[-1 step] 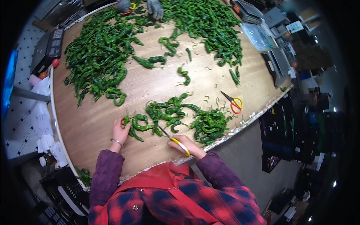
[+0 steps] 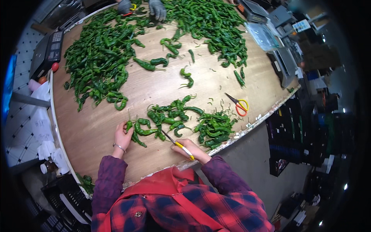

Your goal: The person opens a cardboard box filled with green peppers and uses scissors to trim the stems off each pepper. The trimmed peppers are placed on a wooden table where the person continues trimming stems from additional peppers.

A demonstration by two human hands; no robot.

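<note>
My left hand (image 2: 123,138), with a bracelet at its wrist, closes its fingers on a green pepper (image 2: 129,125) near the table's front left. A few more curved peppers lie right beside those fingers. In my right hand (image 2: 193,150) is a pair of scissors (image 2: 181,146) with a yellow handle, its dark blades pointing up and left at a loose cluster of green peppers (image 2: 170,116). To the right of the cluster, a small pile of green peppers (image 2: 216,129) sits by the front edge, with cut stems scattered around it.
Another pair of scissors (image 2: 242,107), yellow and red, lies right of the small pile. Large pepper heaps (image 2: 98,58) cover the far side. There, a co-worker's gray-gloved hands (image 2: 157,9) are among the peppers. Scales (image 2: 46,52) stand at the wooden table's (image 2: 96,127) left and right edges.
</note>
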